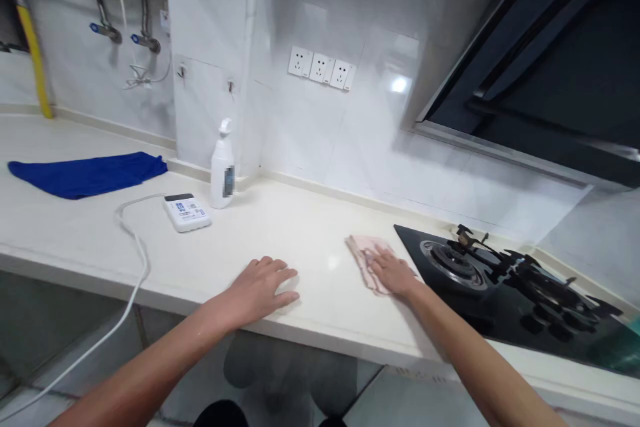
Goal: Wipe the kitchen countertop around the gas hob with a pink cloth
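Observation:
My right hand (393, 271) presses down on a folded pale pink cloth (364, 255), its fingers bent over the fabric, just left of the black gas hob (480, 293). Part of the cloth is hidden beneath the hand. Near the front edge of the white countertop (310, 240), my left hand (263, 290) is held with its fingers apart and nothing in them. Whether its palm touches the surface I cannot tell.
A white spray bottle (220, 170) stands against the wall corner. In front of it lies a white device (187, 212), its cable (141, 260) hanging over the counter edge. A blue cloth (87, 175) lies farther left. The dark range hood (550, 67) juts out above the hob.

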Tool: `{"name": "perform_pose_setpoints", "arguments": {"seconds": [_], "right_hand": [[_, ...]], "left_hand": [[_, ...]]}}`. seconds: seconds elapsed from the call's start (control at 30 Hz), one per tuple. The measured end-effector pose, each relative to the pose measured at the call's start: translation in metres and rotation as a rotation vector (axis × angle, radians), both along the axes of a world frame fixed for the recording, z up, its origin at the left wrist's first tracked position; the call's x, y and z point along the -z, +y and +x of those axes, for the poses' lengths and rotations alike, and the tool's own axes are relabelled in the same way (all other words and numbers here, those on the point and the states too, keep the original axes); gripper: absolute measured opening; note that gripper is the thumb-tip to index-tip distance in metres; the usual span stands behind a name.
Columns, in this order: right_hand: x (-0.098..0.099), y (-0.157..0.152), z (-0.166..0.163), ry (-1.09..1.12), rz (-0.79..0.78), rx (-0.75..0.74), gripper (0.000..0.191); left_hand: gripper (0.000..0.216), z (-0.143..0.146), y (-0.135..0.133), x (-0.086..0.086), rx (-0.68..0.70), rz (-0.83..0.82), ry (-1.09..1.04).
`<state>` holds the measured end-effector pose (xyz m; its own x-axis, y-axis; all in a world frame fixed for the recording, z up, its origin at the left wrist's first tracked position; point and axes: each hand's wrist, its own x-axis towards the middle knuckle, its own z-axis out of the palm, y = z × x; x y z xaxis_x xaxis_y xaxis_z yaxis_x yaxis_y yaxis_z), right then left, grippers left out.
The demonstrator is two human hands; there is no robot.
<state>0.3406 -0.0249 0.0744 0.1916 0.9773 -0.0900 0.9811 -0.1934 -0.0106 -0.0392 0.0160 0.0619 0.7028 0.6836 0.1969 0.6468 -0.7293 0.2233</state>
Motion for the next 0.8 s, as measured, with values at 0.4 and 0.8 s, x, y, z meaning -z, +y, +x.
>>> {"name": "perform_pose_setpoints", "arguments": {"seconds": [0.4,0.8], "right_hand": [[0.054,-0.101,-0.015,-0.086,0.231,-0.183,0.056],[0.063,-0.013,0.053,-0.086,0.194,-0.025,0.063]], "left_hand": [[0.054,0.024,0.024,0.002,0.041,-0.024,0.027],[0.062,-0.076,0.036,0.025,-0.121,0.106,-0.040]]}}
